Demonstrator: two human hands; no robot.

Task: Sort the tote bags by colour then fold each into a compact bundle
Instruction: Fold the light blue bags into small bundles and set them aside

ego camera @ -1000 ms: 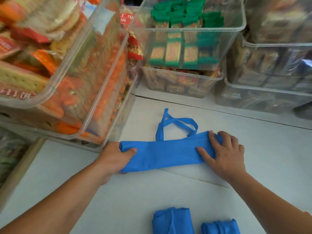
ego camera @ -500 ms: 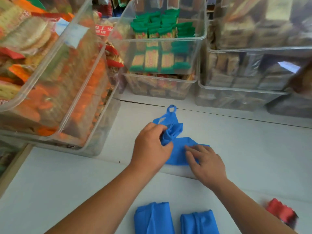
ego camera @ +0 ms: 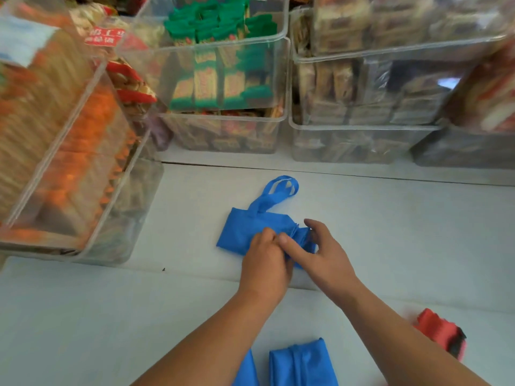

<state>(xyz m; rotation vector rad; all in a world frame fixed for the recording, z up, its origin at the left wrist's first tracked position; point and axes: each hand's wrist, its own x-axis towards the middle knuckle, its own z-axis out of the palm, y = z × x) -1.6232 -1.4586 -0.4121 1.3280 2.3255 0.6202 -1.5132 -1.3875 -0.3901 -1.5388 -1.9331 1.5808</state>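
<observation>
View from a head-worn camera, looking down at a white table (ego camera: 83,316). At the bottom edge, nearest the viewer, lies a folded blue bundle (ego camera: 302,363). Just to its left is a second blue bundle (ego camera: 246,369), partly hidden by the left forearm. Near the right edge sits a red folded cloth (ego camera: 440,332) with a dark stripe, well apart from the blue ones.

Two bare forearms reach forward from the bottom of the frame and meet near the middle of the table. There, a blue tote bag (ego camera: 242,232) lies partly folded into a flat block.

The left hand (ego camera: 264,263) shows its back to the camera. Its fingers curl down onto the bag's near right portion, gripping the cloth. The right hand (ego camera: 320,254) touches the left. Its thumb points left across the fabric and its forefinger arches over the bag's right end, pinching the stacked, pleated layers there.

Most of the bag spreads to the left of both hands and beyond them. Its looped handles (ego camera: 281,188) stick out from the far edge, away from the viewer and free of either hand.

Behind the bag stand clear plastic bins (ego camera: 362,140), stacked and packed with wrapped snacks. The packets are orange on the left and green in the middle, and those on the right are blurred.
</observation>
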